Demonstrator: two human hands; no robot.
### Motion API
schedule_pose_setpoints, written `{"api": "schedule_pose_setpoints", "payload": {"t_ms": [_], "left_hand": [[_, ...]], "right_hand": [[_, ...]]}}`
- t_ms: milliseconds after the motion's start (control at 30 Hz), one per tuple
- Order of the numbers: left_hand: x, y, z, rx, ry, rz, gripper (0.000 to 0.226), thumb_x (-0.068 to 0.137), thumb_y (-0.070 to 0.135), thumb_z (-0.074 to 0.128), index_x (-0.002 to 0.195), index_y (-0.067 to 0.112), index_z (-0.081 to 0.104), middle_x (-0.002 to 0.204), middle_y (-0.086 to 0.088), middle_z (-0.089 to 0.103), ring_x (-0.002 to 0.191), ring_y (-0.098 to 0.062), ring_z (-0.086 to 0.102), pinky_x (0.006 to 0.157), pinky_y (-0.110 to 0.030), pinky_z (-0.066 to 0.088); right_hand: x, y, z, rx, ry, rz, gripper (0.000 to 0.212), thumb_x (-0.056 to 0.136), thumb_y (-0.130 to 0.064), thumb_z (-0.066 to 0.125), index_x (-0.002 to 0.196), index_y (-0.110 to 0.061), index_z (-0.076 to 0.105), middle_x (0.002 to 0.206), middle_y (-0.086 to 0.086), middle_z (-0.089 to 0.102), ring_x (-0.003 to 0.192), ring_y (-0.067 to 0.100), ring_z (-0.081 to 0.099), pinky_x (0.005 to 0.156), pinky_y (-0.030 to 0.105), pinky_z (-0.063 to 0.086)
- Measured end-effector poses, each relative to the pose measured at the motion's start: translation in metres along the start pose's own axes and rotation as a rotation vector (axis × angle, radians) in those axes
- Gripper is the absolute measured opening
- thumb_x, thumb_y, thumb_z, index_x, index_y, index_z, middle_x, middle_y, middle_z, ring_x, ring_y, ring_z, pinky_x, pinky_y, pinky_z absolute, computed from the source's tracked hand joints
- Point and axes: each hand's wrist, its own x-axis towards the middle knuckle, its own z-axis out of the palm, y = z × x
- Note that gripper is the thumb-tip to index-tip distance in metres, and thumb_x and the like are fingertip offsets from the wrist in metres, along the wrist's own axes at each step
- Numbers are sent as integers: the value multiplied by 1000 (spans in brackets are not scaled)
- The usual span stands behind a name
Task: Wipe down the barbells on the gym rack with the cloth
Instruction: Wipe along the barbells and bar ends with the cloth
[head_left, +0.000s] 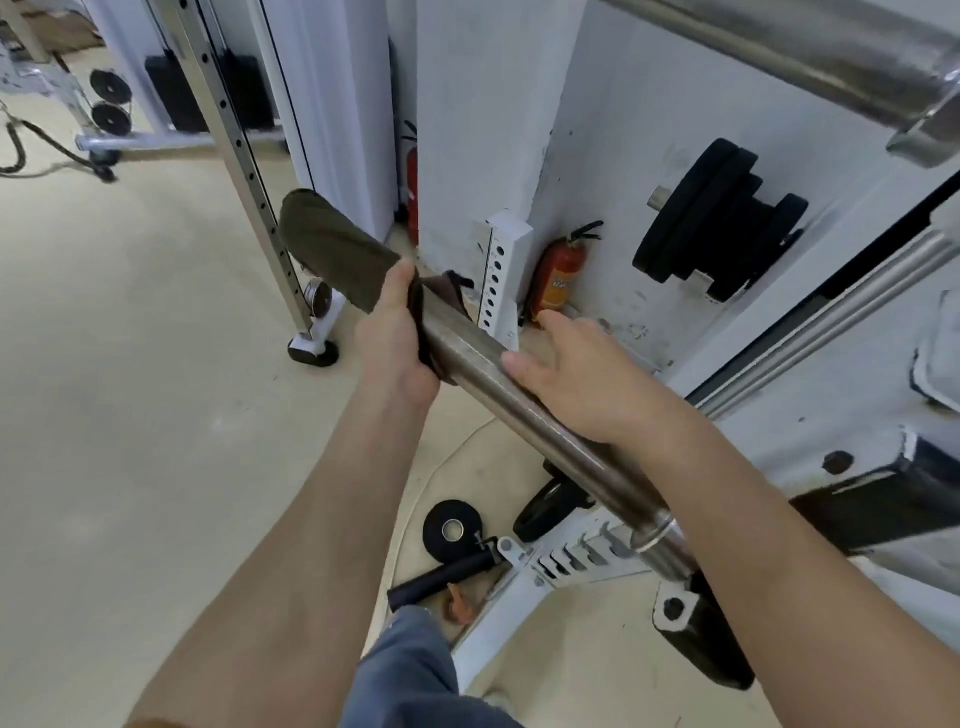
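- While the barbell (467, 353) juts out from the white rack (810, 431), the end of its sleeve sits wrapped in the olive cloth (332, 244).
- Left hand (395, 338) curls its fingers round the cloth and the bar beneath.
- Right hand (587, 379) lies over the bare sleeve, fingers nearly straight, gripping nothing.
- Behind them stands a red fire extinguisher (561, 275).
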Motion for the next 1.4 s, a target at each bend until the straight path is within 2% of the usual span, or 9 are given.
{"api": "schedule_pose_setpoints", "payload": {"t_ms": [267,500,667,767,900,1000,1100,1300,1400], "left_hand": [[-114,-122,18,94,-82,-116,51,79,29,76,118,2,57,87,-9,70,73,-23,71,59,-32,55],[-151,-122,-13,382,-298,-19,14,95,11,58,92,-1,66,72,-12,67,64,-25,67,53,-29,51],[-185,-95,-36,787,-180,442,17,91,12,58,75,11,64,66,-4,67,57,-19,64,53,-25,51],[-180,-89,-26,1376,-501,1010,31,97,37,44,87,19,67,89,1,64,90,-17,58,82,-30,46],[-149,-105,0,1848,-717,1039,64,99,53,10,117,23,63,122,4,63,127,-18,46,116,-46,18],[-145,-100,48,2019,-688,927,61,100,53,11,63,23,48,66,3,54,87,-25,59,101,-41,35],[-143,-102,63,2023,-647,937,52,104,43,19,55,27,24,54,1,38,70,-30,54,67,-36,41],[-126,-113,30,1773,-587,1205,47,99,36,17,57,22,35,53,5,47,53,-15,45,94,-35,38],[-130,-121,15,1676,-569,1257,47,100,36,19,71,22,53,73,8,61,76,-15,58,102,-37,33]], "right_hand": [[-59,38,-5,82,113,19,16,103,-24,34,89,-20,41,81,-4,45,70,11,44,54,27,28],[-100,53,-5,-3,93,-83,32,103,-19,35,132,-11,45,133,9,52,121,22,48,98,32,40],[-132,75,-3,68,221,-262,35,102,-11,37,134,-17,50,128,-1,55,114,11,49,94,20,40],[-154,89,4,165,411,-374,35,95,-5,41,120,-11,63,110,-2,66,99,7,59,85,19,47],[-175,116,16,260,671,-317,32,86,3,44,98,-7,72,88,-3,68,84,3,62,72,11,46],[-175,126,33,224,727,-246,28,84,-4,43,89,-9,70,80,-3,64,74,7,57,64,19,46],[-177,131,40,42,747,-171,13,88,-18,49,86,-15,62,77,-4,56,69,12,49,58,27,42],[-189,146,39,-348,497,126,50,90,-69,28,93,-23,50,75,-6,53,57,16,52,44,26,30],[-185,156,31,-468,334,89,60,84,-74,5,80,-26,40,56,-9,42,54,16,52,44,30,31]]}}
